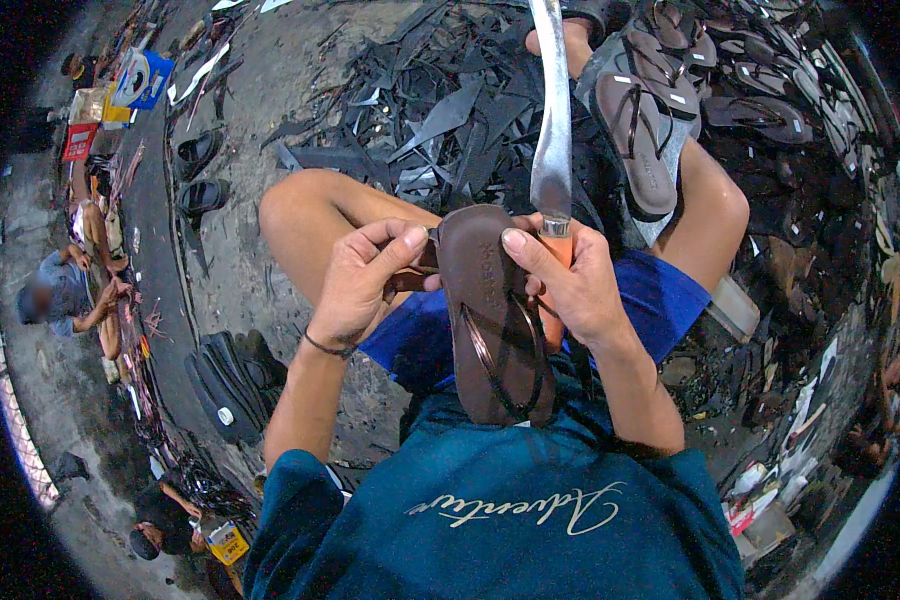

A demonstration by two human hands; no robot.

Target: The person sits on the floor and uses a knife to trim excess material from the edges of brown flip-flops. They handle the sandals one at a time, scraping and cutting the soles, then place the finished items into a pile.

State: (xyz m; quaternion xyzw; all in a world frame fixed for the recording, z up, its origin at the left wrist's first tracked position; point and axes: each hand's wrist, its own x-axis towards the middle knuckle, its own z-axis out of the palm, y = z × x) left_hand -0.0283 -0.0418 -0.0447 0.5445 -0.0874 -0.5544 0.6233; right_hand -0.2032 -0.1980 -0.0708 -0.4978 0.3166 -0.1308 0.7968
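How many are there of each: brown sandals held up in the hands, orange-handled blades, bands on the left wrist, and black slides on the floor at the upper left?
Held brown sandal: 1
Orange-handled blade: 1
Dark wristband: 1
Black slides: 2
Total: 5

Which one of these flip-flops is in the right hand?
The brown flip-flop in front of the teal shirt. The right hand has its thumb on top of it; the other flip-flops, at upper right, lie apart from that hand.
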